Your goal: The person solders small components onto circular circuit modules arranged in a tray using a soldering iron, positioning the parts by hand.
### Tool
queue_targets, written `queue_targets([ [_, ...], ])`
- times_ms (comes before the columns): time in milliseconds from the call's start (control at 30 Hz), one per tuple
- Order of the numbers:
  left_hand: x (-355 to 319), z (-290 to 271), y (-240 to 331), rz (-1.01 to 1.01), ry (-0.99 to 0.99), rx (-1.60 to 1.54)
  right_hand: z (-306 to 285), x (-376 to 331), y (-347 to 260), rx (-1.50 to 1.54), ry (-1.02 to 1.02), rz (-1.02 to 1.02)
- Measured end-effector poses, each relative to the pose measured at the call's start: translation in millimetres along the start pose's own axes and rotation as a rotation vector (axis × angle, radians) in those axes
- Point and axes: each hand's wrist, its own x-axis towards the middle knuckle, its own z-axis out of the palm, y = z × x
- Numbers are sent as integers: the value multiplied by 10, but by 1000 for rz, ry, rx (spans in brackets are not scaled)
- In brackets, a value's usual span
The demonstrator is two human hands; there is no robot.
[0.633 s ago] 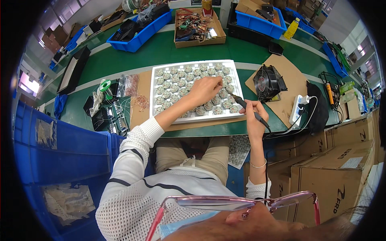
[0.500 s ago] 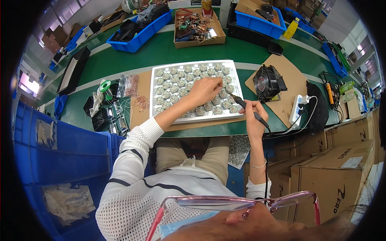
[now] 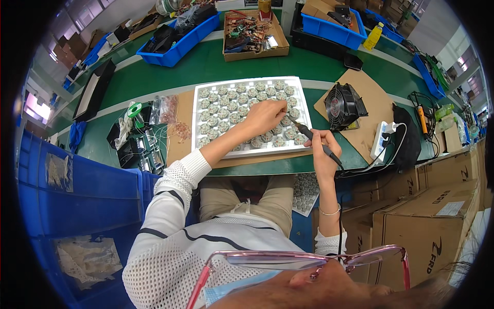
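Note:
A white foam tray [image 3: 195,121] holds many rows of small round metal parts [image 3: 213,109] with pale tops. My right hand [image 3: 323,149] grips a soldering iron [image 3: 304,131] with a dark handle, and its cable trails down past my wrist. The iron's tip points left and up, among the parts on the tray's right side. Over that same area, my left hand [image 3: 265,115] is closed in a pinch close to the tip. Whatever lies between its fingertips is too small to make out. My left hand and forearm hide several parts in the middle rows.
A black fan [image 3: 339,106] stands on cardboard right of the tray, near a white power strip [image 3: 380,141]. To the left lie a green solder spool [image 3: 135,110] and bagged small parts [image 3: 167,109]. Across the green bench [image 3: 206,66] are blue bins [image 3: 180,47] and a cardboard box [image 3: 257,53].
My left hand has shifted very slightly to the right. The soldering iron and my right hand have edged a little left.

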Motion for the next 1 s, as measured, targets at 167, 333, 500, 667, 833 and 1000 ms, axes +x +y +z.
queue_targets([
  [167,20,-111,47,-35,-74,10,-36,14,5,12,24,-1],
  [333,66,-74,-48,-15,6,94,-47,81,-12,28,52,-13],
  [500,193,-49,14,-111,-8,35,-56,185,-9,1,102,-33],
  [667,230,18,-12,-20,58,-42,-81,244,41,-33,74,-16],
  [833,250,106,-34,-11,79,-33,-71,272,31,-36,55,9],
  [1000,254,118,-38,-9,80,-33,-70,283,21,-48,30,16],
])
